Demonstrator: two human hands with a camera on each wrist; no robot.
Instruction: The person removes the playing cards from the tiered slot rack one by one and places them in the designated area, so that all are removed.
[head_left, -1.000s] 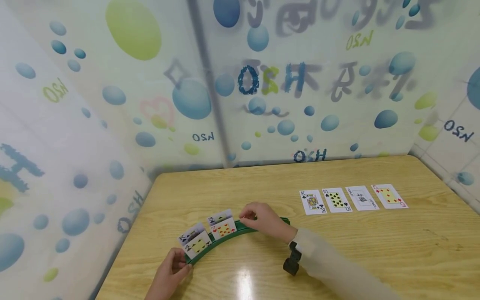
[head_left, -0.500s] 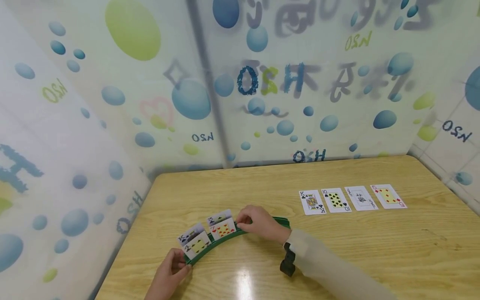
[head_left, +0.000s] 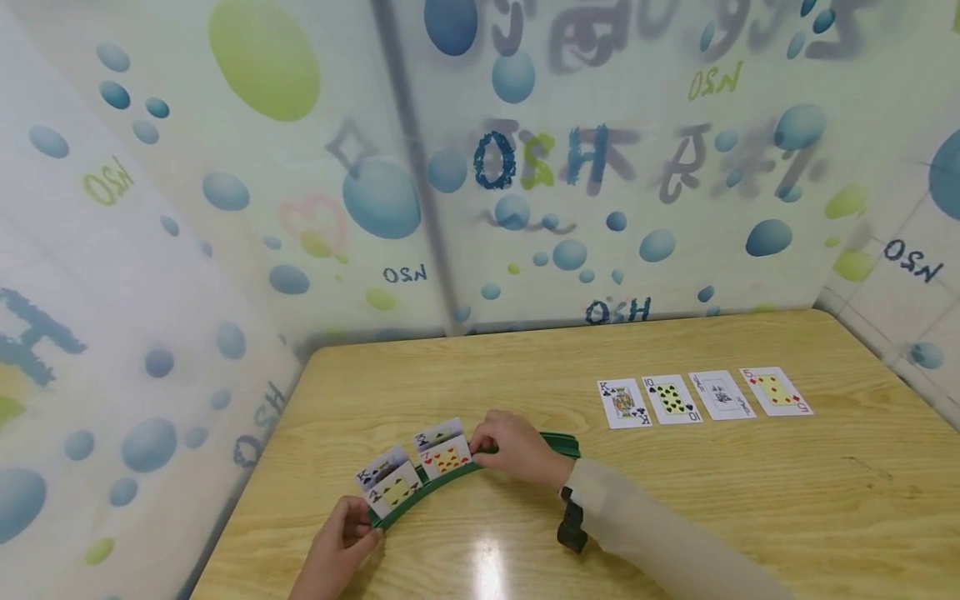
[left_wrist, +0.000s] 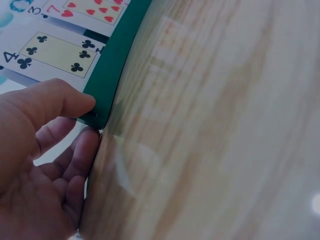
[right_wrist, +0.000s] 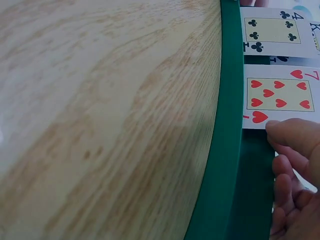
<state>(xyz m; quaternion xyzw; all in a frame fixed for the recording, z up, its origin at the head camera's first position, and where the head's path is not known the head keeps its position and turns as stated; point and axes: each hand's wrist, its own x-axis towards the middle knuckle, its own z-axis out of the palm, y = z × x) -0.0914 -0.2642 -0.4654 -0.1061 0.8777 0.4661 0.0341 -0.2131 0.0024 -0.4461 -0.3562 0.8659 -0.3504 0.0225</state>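
Note:
A curved green card holder (head_left: 561, 444) stands on the table with playing cards in two rows. In front are the four of clubs (head_left: 394, 491) and the seven of hearts (head_left: 447, 458); behind them rise a king (head_left: 381, 467) and a three (head_left: 438, 435), partly covered. My left hand (head_left: 341, 537) grips the holder's left end, thumb in front and fingers behind, as the left wrist view shows. At the seven's lower right corner, my right hand (head_left: 519, 450) pinches the card's edge between thumb and curled fingers; the fingertips behind it are hidden.
On the wooden table (head_left: 720, 500), to the right, lie a king of clubs (head_left: 625, 404), a ten of spades (head_left: 673, 400), a joker (head_left: 722, 396) and a five of diamonds (head_left: 776, 392), face up in a row. Patterned walls (head_left: 525, 250) border the table's back and sides.
My right hand has moved left along the holder to the seven of hearts, and its fingers have closed on the card's edge. The left hand stays at the holder's end.

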